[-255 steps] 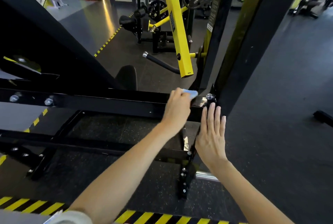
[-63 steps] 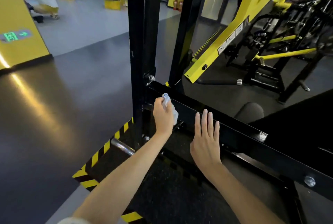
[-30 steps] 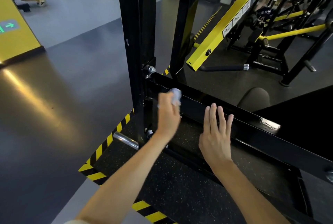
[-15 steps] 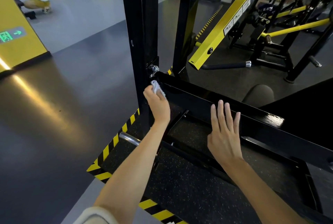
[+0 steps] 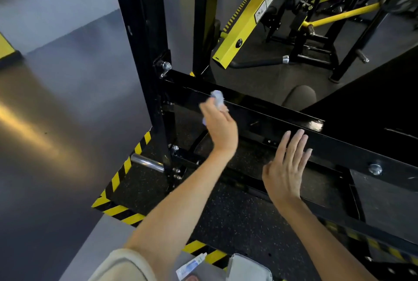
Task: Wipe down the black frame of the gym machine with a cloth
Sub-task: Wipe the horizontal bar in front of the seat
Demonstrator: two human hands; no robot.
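Grips the bunched pale-blue cloth (image 5: 217, 97) in the left hand (image 5: 220, 127), fingers curled round it; both blurred. Sets the cloth against the top front edge of the horizontal beam (image 5: 260, 118) of the black frame (image 5: 140, 32), near the corner bolt (image 5: 166, 65). Holds the right hand (image 5: 285, 172) flat, fingers straight and released, tips at the beam's front face; contact cannot be told.
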